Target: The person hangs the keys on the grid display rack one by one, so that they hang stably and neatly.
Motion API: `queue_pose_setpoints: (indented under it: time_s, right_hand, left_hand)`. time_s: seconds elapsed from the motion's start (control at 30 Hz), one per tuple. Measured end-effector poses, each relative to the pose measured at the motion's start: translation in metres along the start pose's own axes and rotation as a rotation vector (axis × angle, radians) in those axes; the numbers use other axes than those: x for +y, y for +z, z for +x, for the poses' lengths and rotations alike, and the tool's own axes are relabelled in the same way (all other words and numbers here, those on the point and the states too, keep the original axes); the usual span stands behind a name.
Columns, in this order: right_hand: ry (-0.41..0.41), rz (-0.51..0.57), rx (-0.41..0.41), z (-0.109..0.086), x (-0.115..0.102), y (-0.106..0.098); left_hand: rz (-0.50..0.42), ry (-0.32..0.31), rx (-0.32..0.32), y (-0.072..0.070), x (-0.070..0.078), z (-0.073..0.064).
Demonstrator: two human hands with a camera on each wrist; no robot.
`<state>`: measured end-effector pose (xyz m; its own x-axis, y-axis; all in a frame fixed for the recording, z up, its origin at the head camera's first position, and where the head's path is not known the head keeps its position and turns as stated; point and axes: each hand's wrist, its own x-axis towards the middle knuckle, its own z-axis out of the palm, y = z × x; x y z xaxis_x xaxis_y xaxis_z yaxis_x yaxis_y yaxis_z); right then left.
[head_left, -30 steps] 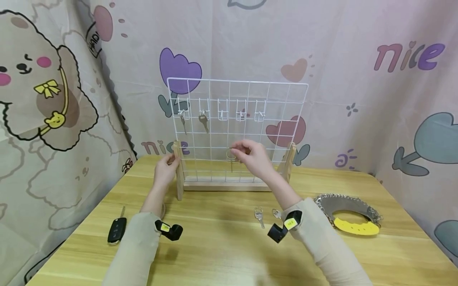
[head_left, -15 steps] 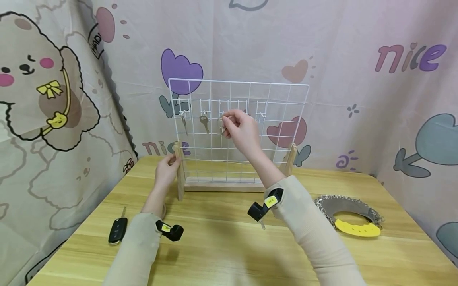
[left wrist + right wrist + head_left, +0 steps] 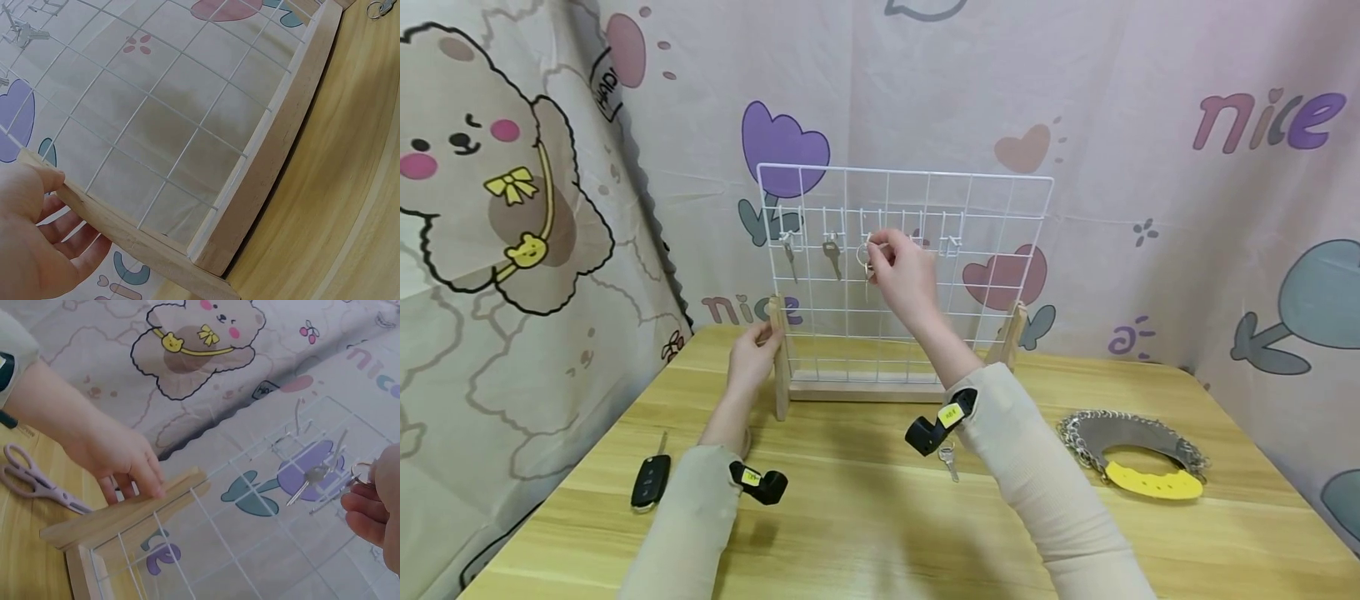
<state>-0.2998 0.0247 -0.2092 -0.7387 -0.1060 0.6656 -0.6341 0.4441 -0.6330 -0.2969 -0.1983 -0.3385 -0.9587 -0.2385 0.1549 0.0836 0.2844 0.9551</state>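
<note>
My right hand (image 3: 906, 279) pinches a metal key ring (image 3: 361, 470) between thumb and fingertips, with a key hanging below it. It is at the third hook from the left on a white wire grid rack (image 3: 887, 311); whether the ring is on that hook I cannot tell. Two keys hang on the hooks to the left, a slim key (image 3: 790, 260) and a broader key (image 3: 832, 258). My left hand (image 3: 751, 354) holds the rack's left wooden post (image 3: 119, 228), thumb on the near side and fingers behind.
On the table, a black car key (image 3: 651, 482) lies at left and a loose key (image 3: 949, 463) lies below my right forearm. Scissors (image 3: 40, 484) lie near the left post. At right is a curved grey piece edged with chain, with a yellow part (image 3: 1153, 482).
My right hand has risen from the lower grid up to the hook row, carrying the key ring, then shifted only slightly. My left hand stays on the post.
</note>
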Motion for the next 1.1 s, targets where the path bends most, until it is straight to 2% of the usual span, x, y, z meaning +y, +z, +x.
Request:
queue_pose_setpoints:
  time_s: [0.13,0.33,0.5,0.8,1.0,1.1]
  right_hand:
    - [0.024,0.01,-0.015,-0.002,0.006,0.0]
    - [0.084,0.127,-0.019,-0.005,0.012,-0.002]
    - [0.116,0.161,-0.032,-0.013,0.019,-0.002]
    - [0.176,0.222,-0.106,-0.042,0.044,-0.008]
    - [0.199,0.257,-0.109,-0.065,0.066,-0.017]
    - [0.238,0.27,-0.106,-0.077,0.08,-0.025]
  left_hand:
    - [-0.005,-0.001,0.002,0.001,-0.001,0.0]
    - [0.002,0.005,0.004,0.003,-0.001,0.002]
    - [-0.012,0.006,0.004,0.003,-0.002,0.0]
    - [-0.004,0.005,-0.02,0.0,-0.009,-0.003]
    - [0.028,0.009,-0.004,0.0,-0.005,-0.002]
    - [0.031,0.004,-0.004,0.002,-0.003,-0.001]
